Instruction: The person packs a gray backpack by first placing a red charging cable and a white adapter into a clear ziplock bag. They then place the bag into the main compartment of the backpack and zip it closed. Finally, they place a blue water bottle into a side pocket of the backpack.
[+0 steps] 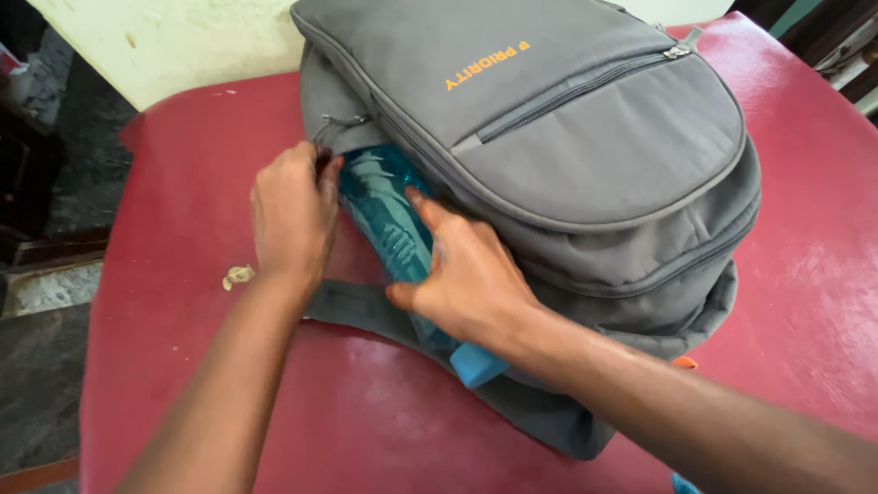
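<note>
From the head view, a grey backpack (585, 155) lies flat on a red tabletop (183, 238), its front pocket facing up and its side pocket turned toward the near left. A translucent teal water bottle (389, 215) sits partly inside that side pocket, its far end under the pocket's edge and its blue cap (477, 366) sticking out toward the near side. The left hand (293, 215) is closed on the pocket's rim just left of the bottle, fingers curled around the fabric. The right hand (466, 274) lies spread over the bottle's body, index finger stretched along it and thumb underneath, holding the bottle. A grey strap (352, 302) runs under both wrists, and a small pale scrap (238, 274) lies on the tabletop further left. Judging from this grip, the work goes best if the left hand keeps the pocket mouth stretched wide while the right hand guides the bottle in line with the pocket, avoiding snags on the elastic edge.
</note>
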